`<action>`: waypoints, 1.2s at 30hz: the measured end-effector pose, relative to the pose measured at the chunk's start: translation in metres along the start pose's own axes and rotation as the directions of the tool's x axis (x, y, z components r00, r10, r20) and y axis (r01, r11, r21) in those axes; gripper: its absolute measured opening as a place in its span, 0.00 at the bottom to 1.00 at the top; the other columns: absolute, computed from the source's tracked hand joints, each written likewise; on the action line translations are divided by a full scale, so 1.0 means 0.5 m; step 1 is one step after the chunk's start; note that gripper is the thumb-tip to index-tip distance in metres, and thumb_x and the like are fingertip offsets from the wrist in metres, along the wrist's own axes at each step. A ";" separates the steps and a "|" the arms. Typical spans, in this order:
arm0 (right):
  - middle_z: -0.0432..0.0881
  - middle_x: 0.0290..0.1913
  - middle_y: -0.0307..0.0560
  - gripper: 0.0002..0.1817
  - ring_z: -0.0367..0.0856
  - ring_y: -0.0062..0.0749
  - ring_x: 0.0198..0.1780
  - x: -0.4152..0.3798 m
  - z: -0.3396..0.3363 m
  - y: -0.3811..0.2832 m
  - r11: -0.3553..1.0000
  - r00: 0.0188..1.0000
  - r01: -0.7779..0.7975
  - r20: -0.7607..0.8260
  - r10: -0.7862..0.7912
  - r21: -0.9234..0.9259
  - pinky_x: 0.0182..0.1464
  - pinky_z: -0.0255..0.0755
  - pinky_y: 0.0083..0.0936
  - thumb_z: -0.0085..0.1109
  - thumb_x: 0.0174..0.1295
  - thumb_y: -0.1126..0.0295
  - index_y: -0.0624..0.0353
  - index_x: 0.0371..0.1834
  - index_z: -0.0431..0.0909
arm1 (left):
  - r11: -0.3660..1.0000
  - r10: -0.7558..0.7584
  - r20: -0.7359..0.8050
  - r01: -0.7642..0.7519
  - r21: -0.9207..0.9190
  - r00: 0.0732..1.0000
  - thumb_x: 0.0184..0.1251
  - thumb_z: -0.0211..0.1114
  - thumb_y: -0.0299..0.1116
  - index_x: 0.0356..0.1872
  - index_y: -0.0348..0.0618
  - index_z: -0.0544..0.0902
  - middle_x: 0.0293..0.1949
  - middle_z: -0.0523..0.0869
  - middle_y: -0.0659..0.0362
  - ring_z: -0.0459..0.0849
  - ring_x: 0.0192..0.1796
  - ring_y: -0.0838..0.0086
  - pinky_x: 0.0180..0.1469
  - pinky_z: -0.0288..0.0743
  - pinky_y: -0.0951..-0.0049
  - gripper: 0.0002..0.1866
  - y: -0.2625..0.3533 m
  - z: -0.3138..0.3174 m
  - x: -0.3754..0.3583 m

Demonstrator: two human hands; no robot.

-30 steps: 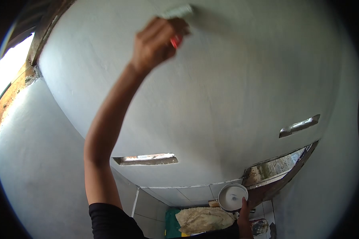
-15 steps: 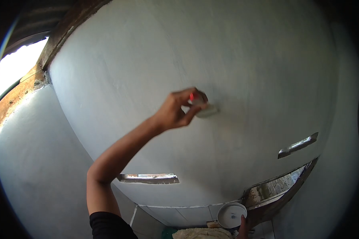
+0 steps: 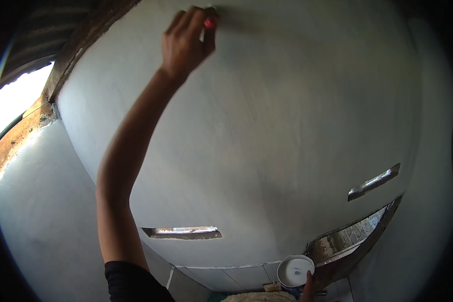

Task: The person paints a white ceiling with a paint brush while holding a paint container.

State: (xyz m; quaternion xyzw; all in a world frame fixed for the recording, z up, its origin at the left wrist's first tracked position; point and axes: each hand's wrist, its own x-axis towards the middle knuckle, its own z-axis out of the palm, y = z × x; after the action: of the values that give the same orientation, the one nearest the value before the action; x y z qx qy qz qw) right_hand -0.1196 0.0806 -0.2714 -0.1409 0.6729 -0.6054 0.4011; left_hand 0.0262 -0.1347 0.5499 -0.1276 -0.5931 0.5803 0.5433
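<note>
My left hand (image 3: 189,43) is raised high against the grey-white wall (image 3: 267,126), its fingers closed around a small tool with a red part (image 3: 210,22). Most of the tool is hidden by the fingers, and its pale end is near the top edge of the view. Low on the right, my right hand (image 3: 308,287) grips the rim of a round white bowl (image 3: 288,272), thumb over the edge. Inside the bowl is a white substance with a small bluish spot.
Two narrow slots, one at lower left (image 3: 183,232) and one at right (image 3: 374,182), cut through the wall. A larger framed opening (image 3: 347,239) lies above the bowl's right side. Wooden beams (image 3: 68,65) and a bright gap (image 3: 17,100) are at upper left. Tiles (image 3: 246,276) line the bottom.
My left hand has moved up and to the left along the wall with the tool, and the arm is straighter. My right hand still holds the bowl.
</note>
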 end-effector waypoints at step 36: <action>0.75 0.63 0.49 0.35 0.74 0.37 0.61 0.155 0.037 -0.032 0.940 0.985 0.173 -0.045 -0.167 0.293 0.61 0.68 0.34 0.59 0.68 0.51 0.60 0.72 0.63 | 0.644 -0.193 0.607 0.567 -0.514 0.771 0.70 0.67 0.34 0.44 0.37 0.82 0.40 0.88 0.50 0.90 0.44 0.64 0.46 0.89 0.67 0.11 0.189 0.077 0.077</action>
State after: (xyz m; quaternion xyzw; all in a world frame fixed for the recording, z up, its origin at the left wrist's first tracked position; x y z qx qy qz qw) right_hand -0.1609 0.0117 -0.2843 -0.1311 0.5638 -0.7329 0.3574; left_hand -0.0640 -0.0980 0.5008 -0.0272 -0.8933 0.2044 0.3994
